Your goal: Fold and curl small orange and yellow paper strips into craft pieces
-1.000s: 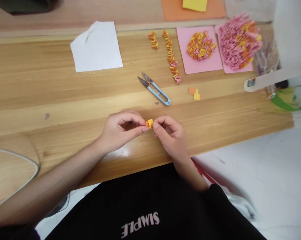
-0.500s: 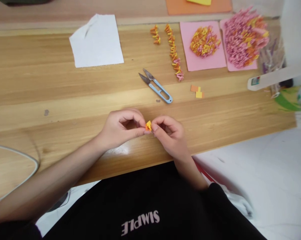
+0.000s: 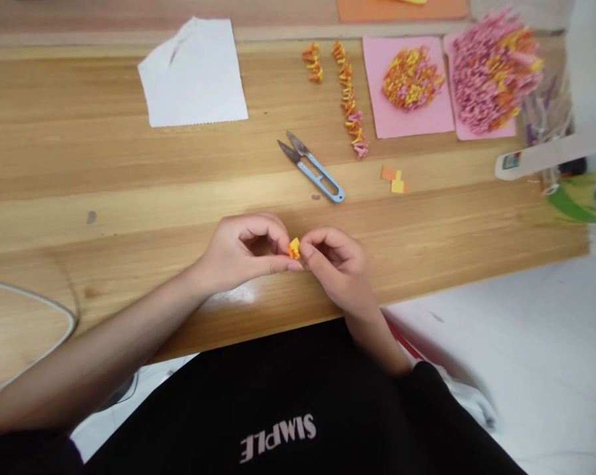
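Observation:
A small folded paper piece point(image 3: 294, 249), yellow and orange, is pinched between the thumb and forefinger of my left hand point(image 3: 251, 251). From the other side my right hand point(image 3: 338, 264) grips its right edge with thumb and forefinger; those fingertips hide part of it. Beyond my hands lies a pair of blue-handled thread snips point(image 3: 319, 177), blades apart and pointing up and to the left. Several small orange and yellow paper slips point(image 3: 397, 181) lie to the right of the snips.
Folded paper pieces form a short row point(image 3: 313, 64) and a longer row point(image 3: 348, 95). A pile of them point(image 3: 410, 79) sits on a pink sheet point(image 3: 377, 122), with a larger pink pile point(image 3: 486, 79) beside it. A white paper point(image 3: 198, 79) lies at the back left. A white cable point(image 3: 45, 303) curves at left.
My view has shifted slightly, so the things on the table appear a little higher and farther right. Both hands keep almost the same hold on the folded paper piece.

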{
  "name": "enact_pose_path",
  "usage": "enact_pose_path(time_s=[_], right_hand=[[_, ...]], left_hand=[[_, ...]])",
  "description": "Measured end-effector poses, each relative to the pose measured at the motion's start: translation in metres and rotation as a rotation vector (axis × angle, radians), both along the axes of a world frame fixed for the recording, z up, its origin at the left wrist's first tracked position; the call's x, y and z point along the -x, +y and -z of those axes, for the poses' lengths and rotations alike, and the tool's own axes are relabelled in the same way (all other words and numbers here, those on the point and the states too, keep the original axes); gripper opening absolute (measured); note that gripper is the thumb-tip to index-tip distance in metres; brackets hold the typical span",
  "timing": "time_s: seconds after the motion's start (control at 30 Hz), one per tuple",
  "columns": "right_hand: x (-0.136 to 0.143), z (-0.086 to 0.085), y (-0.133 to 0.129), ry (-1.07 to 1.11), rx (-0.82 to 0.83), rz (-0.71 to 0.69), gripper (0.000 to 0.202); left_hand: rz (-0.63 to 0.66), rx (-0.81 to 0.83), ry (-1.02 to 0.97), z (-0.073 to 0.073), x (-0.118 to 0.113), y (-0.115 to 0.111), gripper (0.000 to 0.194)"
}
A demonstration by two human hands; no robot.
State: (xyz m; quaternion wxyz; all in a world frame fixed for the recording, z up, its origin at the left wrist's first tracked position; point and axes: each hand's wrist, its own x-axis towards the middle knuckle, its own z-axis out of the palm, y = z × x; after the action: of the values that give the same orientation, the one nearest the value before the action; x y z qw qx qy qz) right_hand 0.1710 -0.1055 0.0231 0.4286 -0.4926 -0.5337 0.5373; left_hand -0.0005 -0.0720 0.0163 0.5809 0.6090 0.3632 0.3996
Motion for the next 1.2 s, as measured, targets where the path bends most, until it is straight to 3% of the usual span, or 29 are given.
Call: enact_pose_path(time_s=[0.73, 1.2], right_hand=[[0.0003, -0.0012, 0.0012, 0.097, 0.021, 0.053, 0.012], [0.0006, 0.0007, 0.0008, 0.106, 0.017, 0.044, 0.012]], left_hand=[[0.027, -0.049, -0.058, 0.0005, 0.0001, -0.0006, 0.008], [0.010, -0.027, -0.035, 0.0001, -0.0002, -0.0014, 0.009]])
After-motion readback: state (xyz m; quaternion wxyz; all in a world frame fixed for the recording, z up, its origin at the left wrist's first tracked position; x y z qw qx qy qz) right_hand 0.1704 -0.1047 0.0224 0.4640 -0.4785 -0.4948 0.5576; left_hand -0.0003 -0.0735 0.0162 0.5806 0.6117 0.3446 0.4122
